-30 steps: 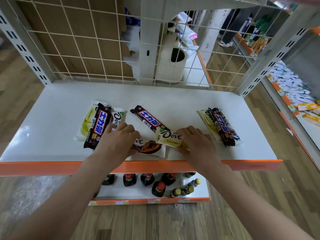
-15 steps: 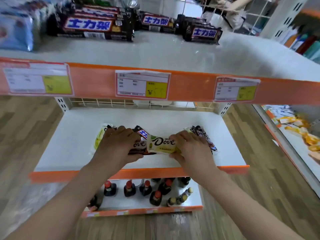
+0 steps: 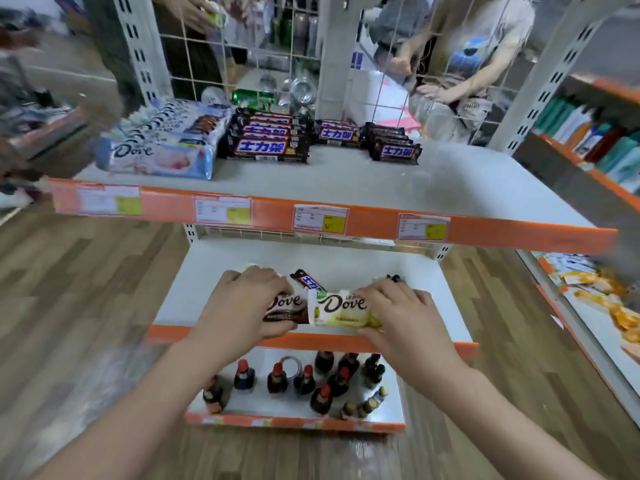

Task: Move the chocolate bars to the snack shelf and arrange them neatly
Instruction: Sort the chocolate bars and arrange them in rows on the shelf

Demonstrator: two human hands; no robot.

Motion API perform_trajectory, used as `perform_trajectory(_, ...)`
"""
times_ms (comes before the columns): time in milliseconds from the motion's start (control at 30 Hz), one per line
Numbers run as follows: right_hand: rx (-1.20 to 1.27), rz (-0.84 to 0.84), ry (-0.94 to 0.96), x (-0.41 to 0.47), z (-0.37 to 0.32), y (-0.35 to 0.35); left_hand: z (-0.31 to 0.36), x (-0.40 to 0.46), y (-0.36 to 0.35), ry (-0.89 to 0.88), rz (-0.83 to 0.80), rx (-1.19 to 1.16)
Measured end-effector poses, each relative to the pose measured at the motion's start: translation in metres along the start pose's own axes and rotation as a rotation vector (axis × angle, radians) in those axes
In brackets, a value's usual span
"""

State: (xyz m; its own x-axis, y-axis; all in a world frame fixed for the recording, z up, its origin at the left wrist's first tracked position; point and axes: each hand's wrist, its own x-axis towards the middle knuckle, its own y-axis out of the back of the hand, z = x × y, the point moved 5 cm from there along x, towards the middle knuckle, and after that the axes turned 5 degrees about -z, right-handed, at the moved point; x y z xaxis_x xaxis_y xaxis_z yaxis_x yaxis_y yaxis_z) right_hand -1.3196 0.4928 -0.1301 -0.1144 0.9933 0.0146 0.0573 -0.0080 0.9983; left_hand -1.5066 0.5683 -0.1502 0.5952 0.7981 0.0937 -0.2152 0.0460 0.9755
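Gripping the brown Dove bar (image 3: 284,308) in your left hand (image 3: 242,306) and the pale Dove bar (image 3: 341,308) in your right hand (image 3: 403,315) at the middle shelf's (image 3: 207,271) front edge, lift both level and clear the upper shelf's (image 3: 450,188) lip.

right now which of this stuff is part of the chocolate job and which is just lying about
Part of the job:
- brown Dove bar, in the left hand
- pale yellow Dove bar, in the right hand
- loose Snickers bar behind them
- upper snack shelf with stacked Snickers bars and blue Dove bars

Just lying about:
- sauce bottles on the bottom shelf
- green can behind the wire grid
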Motion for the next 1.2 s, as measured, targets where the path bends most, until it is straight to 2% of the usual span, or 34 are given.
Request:
perform_trajectory(300,0.050,0.128,0.021,-0.027,-0.043,0.073,0.005,-0.043,0.085,-0.012,0.052,0.022)
perform_trajectory(667,0.030,0.250,0.069,-0.019,-0.091,0.140,-0.015,-0.062,0.152,0.017,0.111,0.035)
perform_trajectory(1200,0.023,0.276,0.108,0.053,-0.107,0.161,-0.077,-0.039,0.199,0.067,0.188,0.119)
